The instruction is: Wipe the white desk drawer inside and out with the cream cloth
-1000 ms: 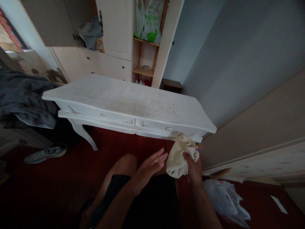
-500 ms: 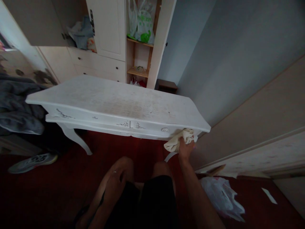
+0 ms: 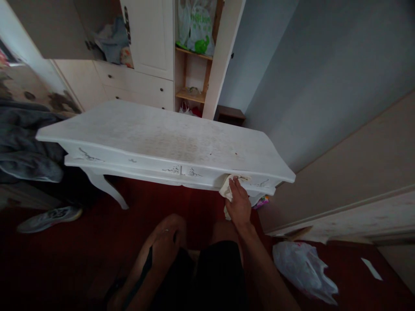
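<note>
My right hand is closed on a cream cloth and presses it against the front of a right-hand drawer of the white table. The cloth covers the drawer's knob, and one end of it hangs below the drawer edge. Carved ornaments decorate the middle of the drawer fronts. Brownish smudges and two small dark specks mark the tabletop. My left hand lies on my left knee, holding nothing, a ring on one finger; it is dim there.
Behind the table stands a white wardrobe with open doors and plastic bags on a shelf. Grey fabric and a sneaker are at the left. A white plastic bag lies on the red floor at right, near the wall.
My right hand has slid the cloth leftward along the drawer front, from the right-end ornament to the knob. That ornament now shows. My left hand stays on the knee.
</note>
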`<state>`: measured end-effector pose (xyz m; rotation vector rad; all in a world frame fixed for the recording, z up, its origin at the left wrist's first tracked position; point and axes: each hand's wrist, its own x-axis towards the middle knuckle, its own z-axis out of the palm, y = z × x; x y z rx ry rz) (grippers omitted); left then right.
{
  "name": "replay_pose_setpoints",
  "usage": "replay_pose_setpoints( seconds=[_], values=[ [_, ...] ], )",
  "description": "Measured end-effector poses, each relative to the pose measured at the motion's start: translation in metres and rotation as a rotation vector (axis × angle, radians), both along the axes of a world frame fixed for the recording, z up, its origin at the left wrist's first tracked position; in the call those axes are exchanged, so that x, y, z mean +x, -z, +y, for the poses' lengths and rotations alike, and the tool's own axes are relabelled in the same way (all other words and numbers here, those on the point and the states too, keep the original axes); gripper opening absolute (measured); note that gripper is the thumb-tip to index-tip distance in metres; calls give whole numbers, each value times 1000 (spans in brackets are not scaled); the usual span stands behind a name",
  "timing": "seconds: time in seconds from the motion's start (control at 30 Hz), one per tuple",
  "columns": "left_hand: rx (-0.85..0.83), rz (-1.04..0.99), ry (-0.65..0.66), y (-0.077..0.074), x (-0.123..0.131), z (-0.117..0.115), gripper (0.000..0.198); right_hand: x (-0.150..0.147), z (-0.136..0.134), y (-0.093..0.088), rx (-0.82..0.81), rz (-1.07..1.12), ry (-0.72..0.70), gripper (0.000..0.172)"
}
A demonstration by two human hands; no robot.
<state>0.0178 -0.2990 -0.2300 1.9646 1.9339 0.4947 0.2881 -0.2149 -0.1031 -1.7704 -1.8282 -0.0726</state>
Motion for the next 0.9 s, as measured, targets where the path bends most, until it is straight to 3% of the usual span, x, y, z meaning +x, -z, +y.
replay_pose_setpoints(
  seconds=[0.1,0.2,0.33,0.47,0.6,0.73,0.9],
  values=[
    [-8,16,-6,0,2,1,36,-10,2,-22,-84,-28,-28,72],
    [-3,-13,-16,0,4,2,38,-38,5,-37,-178,17,-131,75],
    [-25,-32,-27,-1,1,4,37,-88,7,-39,-262,103,-357,81],
    [-38,-40,-19,-6,0,6,39,-120,5,-39,-185,128,-474,85],
    [-75,-33,-36,-10,3,5,40,-119,12,-44,-129,-50,-374,79],
    [-88,-24,-32,-13,3,4,40,-100,22,-39,-230,-274,-197,73],
    [-80,-53,-25,-12,2,4,39,-83,25,-24,-289,-405,-210,71]
  ],
)
